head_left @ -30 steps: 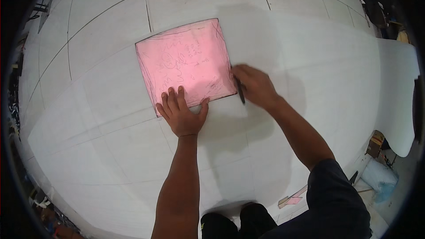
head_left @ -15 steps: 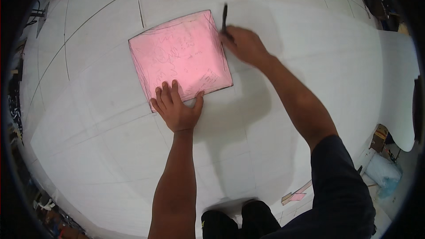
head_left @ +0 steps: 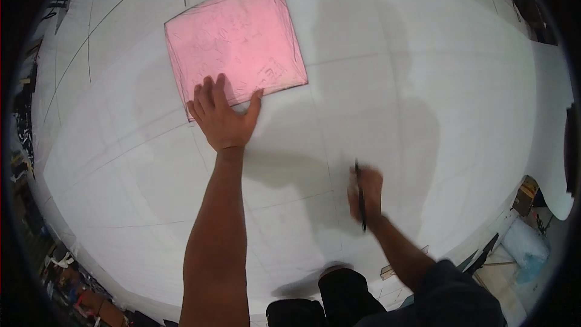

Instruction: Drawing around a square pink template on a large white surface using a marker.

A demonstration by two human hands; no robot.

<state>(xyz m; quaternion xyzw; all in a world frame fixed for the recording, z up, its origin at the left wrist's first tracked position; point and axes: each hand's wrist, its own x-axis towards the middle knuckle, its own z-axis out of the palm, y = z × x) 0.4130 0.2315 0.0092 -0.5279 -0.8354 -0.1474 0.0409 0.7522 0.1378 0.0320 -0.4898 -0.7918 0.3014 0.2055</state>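
A pink, roughly square sheet point(head_left: 239, 33) lies on a large white sheet point(head_left: 145, 184), with dark pencil-like lines along its edges and faint drawing and writing on its face. My left hand point(head_left: 221, 115) rests spread on its near-left edge, fingertips on the pink and thumb at the near edge. To the right and nearer to me, my right hand point(head_left: 368, 191) grips a thin black pen point(head_left: 361, 200). It is apart from the pink sheet and slightly smeared by motion. Whether the pen's tip touches the white surface, I cannot tell.
Dark lines cross the pale tiled surface at the far left. A small wooden strip point(head_left: 387, 272) lies by my right forearm. At the right edge are a brown box point(head_left: 526, 192) and a clear plastic bag point(head_left: 525, 239). Assorted clutter point(head_left: 85, 297) lines the lower left.
My right hand with the pen has left the pink sheet's right edge and come down toward me. The whole view has shifted, so the sheet appears higher; my left hand stays on it.
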